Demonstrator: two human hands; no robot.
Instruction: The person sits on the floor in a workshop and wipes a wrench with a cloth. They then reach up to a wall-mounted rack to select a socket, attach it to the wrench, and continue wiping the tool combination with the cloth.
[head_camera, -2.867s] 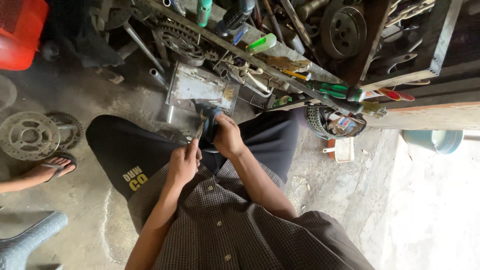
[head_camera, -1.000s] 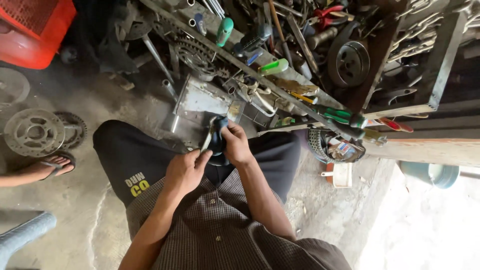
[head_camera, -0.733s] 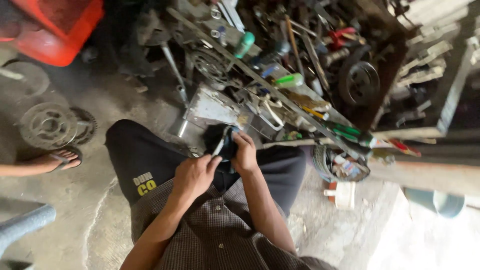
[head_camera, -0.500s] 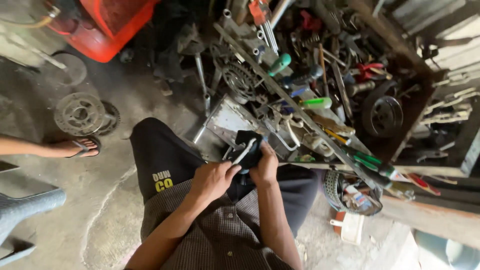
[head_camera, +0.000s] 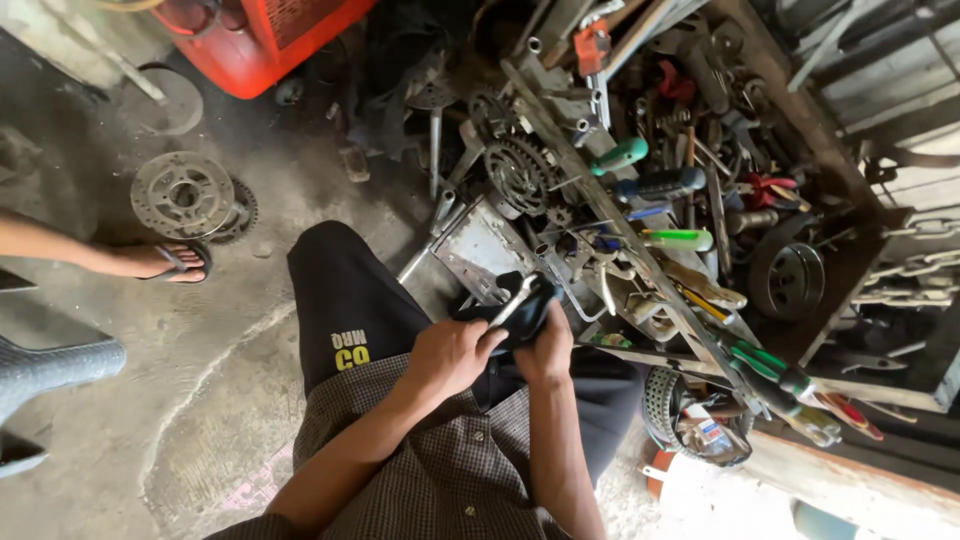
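1. Centrally, just below the middle of the frame, the person's left hand (head_camera: 452, 357) was clenched around the lower end of a slim metal tool (head_camera: 512, 301), its fingers curled shut on it.
2. The right hand (head_camera: 547, 352) was grasping a dark cloth (head_camera: 522, 318), which was bunched about the tool's upper part; the two hands sat just beside each other, above the lap.
3. The tool's pale tip showed above the cloth, tilted toward the upper right.
4. Below the hands lay a checked shirt (head_camera: 440, 470), and black trousers (head_camera: 345, 300) covered the knees on either side.
5. Just above the hands, a flat grey metal plate (head_camera: 478, 250) rested on the concrete floor (head_camera: 150, 380).
6. In the upper right, a cluttered tool tray (head_camera: 760, 60) held a toothed sprocket (head_camera: 518, 175), green-handled screwdrivers (head_camera: 621, 155) and a dark pulley wheel (head_camera: 790, 282).
7. At the upper left, a brake disc (head_camera: 182, 194) lay on the floor near another person's sandalled foot (head_camera: 155, 261).
8. A red container (head_camera: 270, 40) stood along the top edge.
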